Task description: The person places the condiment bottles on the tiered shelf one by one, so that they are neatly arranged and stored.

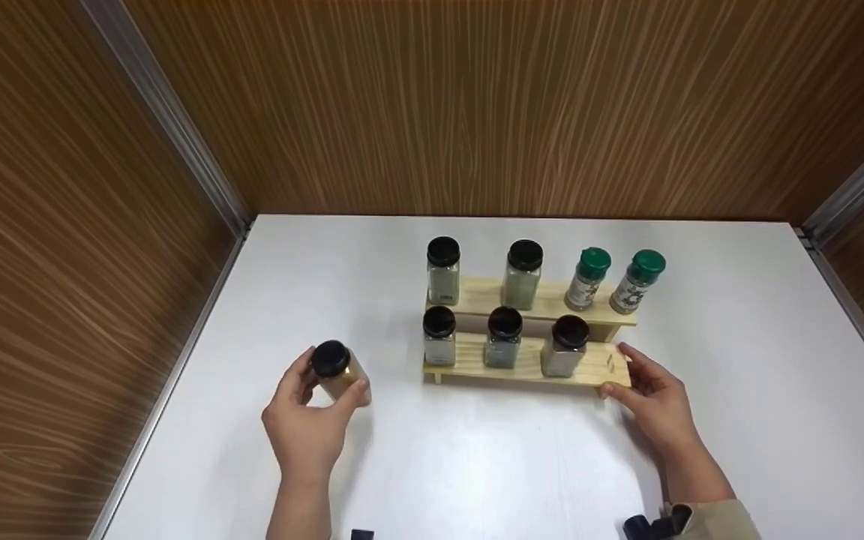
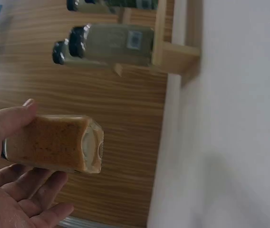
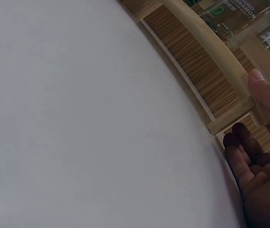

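My left hand (image 1: 304,435) holds a square glass spice jar (image 1: 351,384) with a black lid, left of the rack. In the left wrist view the jar (image 2: 49,142) is tilted, its orange-brown contents showing and its base facing away from the palm. A two-tier wooden spice rack (image 1: 469,360) stands on the table. My right hand (image 1: 661,412) grips the right end of its lower shelf, thumb at the front corner. The right wrist view shows the thumb against the rack (image 3: 206,47) and curled fingers by its end.
Black-lidded jars (image 1: 503,345) stand on the lower shelf, with bare wood at its right end. The upper shelf bears two black-lidded jars (image 1: 522,281) and two green-capped shakers (image 1: 586,281). Wood-grain panels (image 1: 432,112) enclose the white table (image 1: 477,450) behind and at the sides.
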The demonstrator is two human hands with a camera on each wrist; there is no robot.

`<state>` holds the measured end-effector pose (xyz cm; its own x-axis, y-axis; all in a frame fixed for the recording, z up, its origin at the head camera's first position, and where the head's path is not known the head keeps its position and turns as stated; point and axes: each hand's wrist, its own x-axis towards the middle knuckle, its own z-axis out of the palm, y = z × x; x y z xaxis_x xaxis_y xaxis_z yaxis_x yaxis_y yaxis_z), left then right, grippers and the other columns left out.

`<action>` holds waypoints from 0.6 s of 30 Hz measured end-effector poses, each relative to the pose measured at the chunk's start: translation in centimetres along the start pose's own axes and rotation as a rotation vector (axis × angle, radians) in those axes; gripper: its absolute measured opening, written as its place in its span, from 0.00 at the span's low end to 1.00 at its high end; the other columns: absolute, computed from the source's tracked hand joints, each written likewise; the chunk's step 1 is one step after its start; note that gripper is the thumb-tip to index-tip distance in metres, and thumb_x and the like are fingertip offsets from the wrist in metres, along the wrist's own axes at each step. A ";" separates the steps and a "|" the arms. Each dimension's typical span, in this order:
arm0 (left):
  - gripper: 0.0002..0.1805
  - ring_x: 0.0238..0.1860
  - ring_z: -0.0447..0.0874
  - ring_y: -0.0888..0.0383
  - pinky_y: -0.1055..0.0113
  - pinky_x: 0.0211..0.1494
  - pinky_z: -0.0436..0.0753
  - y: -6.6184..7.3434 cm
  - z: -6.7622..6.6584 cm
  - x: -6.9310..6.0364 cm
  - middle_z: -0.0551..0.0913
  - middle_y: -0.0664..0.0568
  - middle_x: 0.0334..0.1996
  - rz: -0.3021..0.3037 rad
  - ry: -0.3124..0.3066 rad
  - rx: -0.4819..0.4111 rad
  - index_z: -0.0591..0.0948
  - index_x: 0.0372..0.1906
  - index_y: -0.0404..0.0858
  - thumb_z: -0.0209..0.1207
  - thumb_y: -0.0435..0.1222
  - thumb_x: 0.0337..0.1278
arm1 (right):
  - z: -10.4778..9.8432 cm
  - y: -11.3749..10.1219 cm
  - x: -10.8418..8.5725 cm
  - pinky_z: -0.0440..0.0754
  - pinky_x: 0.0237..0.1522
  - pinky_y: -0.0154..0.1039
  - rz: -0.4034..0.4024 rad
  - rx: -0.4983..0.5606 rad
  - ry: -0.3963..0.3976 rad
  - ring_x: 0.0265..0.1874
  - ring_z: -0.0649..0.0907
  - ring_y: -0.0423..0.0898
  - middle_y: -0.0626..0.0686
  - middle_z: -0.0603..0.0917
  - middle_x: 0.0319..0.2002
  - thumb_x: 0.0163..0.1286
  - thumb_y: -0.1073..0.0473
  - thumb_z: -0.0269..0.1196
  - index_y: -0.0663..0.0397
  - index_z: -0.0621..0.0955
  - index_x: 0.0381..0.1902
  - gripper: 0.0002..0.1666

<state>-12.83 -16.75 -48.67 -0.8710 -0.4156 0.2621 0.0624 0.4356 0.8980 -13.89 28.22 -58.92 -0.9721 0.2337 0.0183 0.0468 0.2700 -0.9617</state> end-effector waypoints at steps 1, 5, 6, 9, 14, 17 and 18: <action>0.37 0.56 0.89 0.45 0.45 0.61 0.85 0.6 0.1 0.0 0.90 0.41 0.53 0.011 0.003 -0.008 0.82 0.63 0.31 0.83 0.29 0.42 | 0.0 0.0 0.0 0.78 0.53 0.21 -0.006 0.003 0.002 0.49 0.81 0.33 0.69 0.81 0.61 0.64 0.71 0.76 0.60 0.73 0.77 0.45; 0.35 0.53 0.89 0.47 0.46 0.58 0.87 2.9 0.6 0.0 0.90 0.43 0.52 0.066 0.004 -0.053 0.85 0.59 0.31 0.84 0.29 0.40 | 0.1 0.0 -0.2 0.80 0.51 0.22 -0.033 0.019 0.009 0.48 0.82 0.33 0.70 0.82 0.59 0.62 0.73 0.76 0.62 0.73 0.76 0.44; 0.34 0.52 0.89 0.48 0.48 0.57 0.87 3.4 0.8 0.0 0.90 0.44 0.51 0.081 0.000 -0.070 0.85 0.58 0.32 0.84 0.28 0.40 | 0.1 0.1 -0.2 0.80 0.51 0.23 -0.037 0.024 0.010 0.47 0.82 0.33 0.71 0.82 0.59 0.62 0.73 0.76 0.63 0.73 0.75 0.44; 0.33 0.50 0.90 0.51 0.51 0.54 0.88 4.8 1.3 -0.1 0.91 0.47 0.50 0.121 -0.016 -0.107 0.86 0.57 0.33 0.84 0.29 0.39 | 0.1 0.1 -0.2 0.81 0.50 0.23 -0.038 0.035 0.012 0.47 0.83 0.33 0.71 0.82 0.58 0.62 0.74 0.76 0.64 0.74 0.75 0.44; 0.32 0.48 0.90 0.54 0.60 0.46 0.90 6.2 2.2 -0.2 0.91 0.50 0.49 0.217 -0.041 -0.164 0.87 0.56 0.35 0.85 0.29 0.38 | 0.1 0.1 -0.2 0.81 0.51 0.23 -0.047 0.050 0.015 0.47 0.83 0.34 0.71 0.82 0.56 0.61 0.75 0.76 0.65 0.74 0.74 0.44; 0.33 0.48 0.90 0.54 0.65 0.40 0.90 6.8 2.8 -0.3 0.91 0.52 0.50 0.271 -0.066 -0.213 0.88 0.56 0.36 0.85 0.29 0.38 | 0.1 0.1 -0.2 0.82 0.50 0.24 -0.056 0.062 0.018 0.46 0.83 0.35 0.71 0.83 0.55 0.60 0.77 0.76 0.66 0.74 0.74 0.44; 0.33 0.48 0.90 0.54 0.66 0.38 0.89 7.0 2.9 -0.3 0.91 0.53 0.50 0.284 -0.075 -0.227 0.88 0.57 0.37 0.85 0.29 0.38 | 0.1 0.1 -0.2 0.82 0.49 0.24 -0.058 0.063 0.019 0.46 0.84 0.35 0.71 0.83 0.55 0.60 0.77 0.76 0.67 0.74 0.74 0.44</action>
<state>-13.57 -11.24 -43.54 -0.8362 -0.2398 0.4933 0.4062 0.3337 0.8507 -13.72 28.06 -59.05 -0.9682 0.2372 0.0792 -0.0248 0.2241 -0.9742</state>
